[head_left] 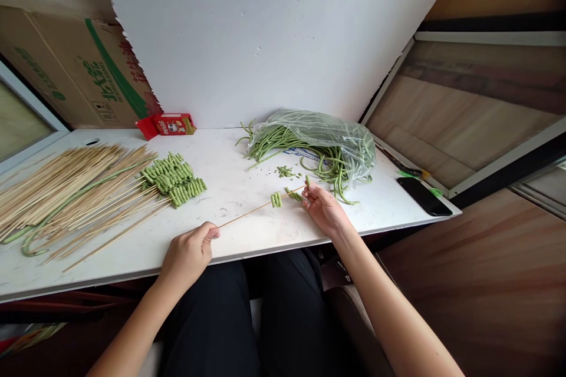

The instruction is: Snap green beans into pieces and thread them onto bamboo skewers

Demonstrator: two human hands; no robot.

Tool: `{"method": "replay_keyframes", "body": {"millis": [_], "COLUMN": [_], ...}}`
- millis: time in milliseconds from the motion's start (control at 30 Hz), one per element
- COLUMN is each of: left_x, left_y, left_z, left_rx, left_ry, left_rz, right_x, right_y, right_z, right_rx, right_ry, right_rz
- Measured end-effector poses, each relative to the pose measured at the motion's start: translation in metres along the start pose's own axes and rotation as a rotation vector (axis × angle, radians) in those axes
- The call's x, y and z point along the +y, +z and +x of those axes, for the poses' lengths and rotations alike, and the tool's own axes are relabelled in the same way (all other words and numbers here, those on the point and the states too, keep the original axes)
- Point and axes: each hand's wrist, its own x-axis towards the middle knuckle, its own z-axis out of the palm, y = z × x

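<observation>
My left hand [189, 252] is closed on the near end of a thin bamboo skewer [247, 214] that slants up to the right over the white table [247, 241]. A few short green bean pieces [276, 199] are threaded on it near the far end. My right hand [322, 206] pinches a small bean piece [308, 182] right at the skewer's tip, beside more cut pieces [293, 194]. A clear plastic bag of long green beans [318, 142] lies just behind my right hand.
A big pile of bare skewers [71, 188] covers the table's left side, with finished bean skewers [174, 178] at its right edge. A red carton [170, 124] and a cardboard box [84, 73] stand at the back left. A black phone [423, 195] lies at the right edge. A white board [265, 35] leans behind.
</observation>
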Motion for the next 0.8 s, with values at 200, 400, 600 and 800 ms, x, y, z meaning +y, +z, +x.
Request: {"method": "replay_keyframes", "body": {"millis": [200,400,600,800], "left_x": [0.0005,0.0019,0.0016,0.0013], "left_y": [-0.0013,-0.0021,-0.002,-0.0016], "left_z": [-0.0002,0.0009,0.0006,0.0001], "left_rx": [-0.016,-0.025,-0.038,-0.023], "left_ry": [-0.017,-0.031,-0.039,-0.042], "left_rz": [-0.021,-0.024,-0.03,-0.038], "right_x": [0.0022,0.0037,0.0027,0.0024], "right_y": [-0.0014,-0.0013,-0.0001,0.0], "right_z": [0.0017,0.0013,-0.0002,-0.0006], "right_rx": [0.009,0.01,-0.008,0.003], "right_ry": [0.005,-0.001,-0.018,-0.015], "right_rz": [0.029,0.003,-0.027,-0.005]}}
